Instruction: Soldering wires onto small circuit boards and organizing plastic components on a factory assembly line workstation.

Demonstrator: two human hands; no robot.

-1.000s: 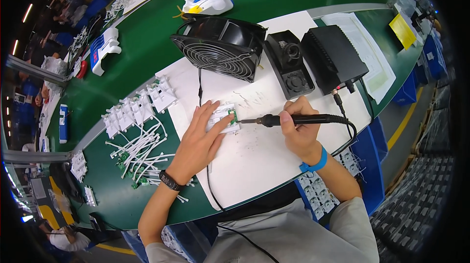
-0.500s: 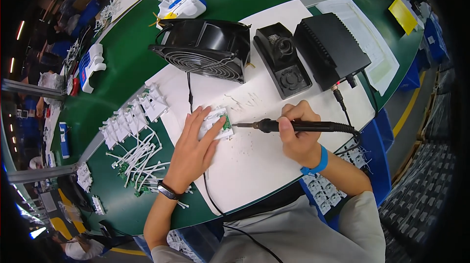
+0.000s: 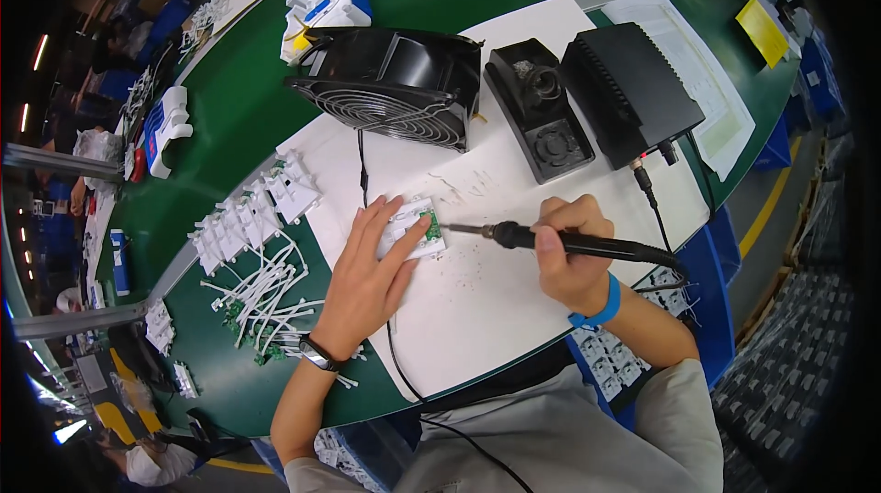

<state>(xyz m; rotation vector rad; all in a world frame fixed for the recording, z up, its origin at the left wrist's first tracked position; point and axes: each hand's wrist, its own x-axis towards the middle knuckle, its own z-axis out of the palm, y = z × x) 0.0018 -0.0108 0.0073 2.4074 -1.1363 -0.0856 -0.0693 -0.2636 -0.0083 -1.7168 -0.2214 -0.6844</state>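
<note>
My left hand (image 3: 367,264) lies with fingers stretched over a white plastic part (image 3: 396,229), and its index fingertip presses by a small green circuit board (image 3: 432,226) on that part. In my right hand (image 3: 576,254) is a black soldering iron (image 3: 528,237), gripped like a pen. The iron's metal tip points left and reaches the board's right edge; I cannot tell whether they touch. Part and board rest on a white sheet (image 3: 477,310) on the green table.
A black fan (image 3: 390,80) stands beyond my left hand. Right of it are a black iron stand (image 3: 537,112) and a black soldering station (image 3: 633,94), whose cord runs to the iron. White parts (image 3: 239,222) and a heap of white wires (image 3: 266,300) lie left.
The view has shifted slightly, so most things appear a little farther right. The iron's tip has moved slightly up along the board's right edge. My left hand stays on the white part.
</note>
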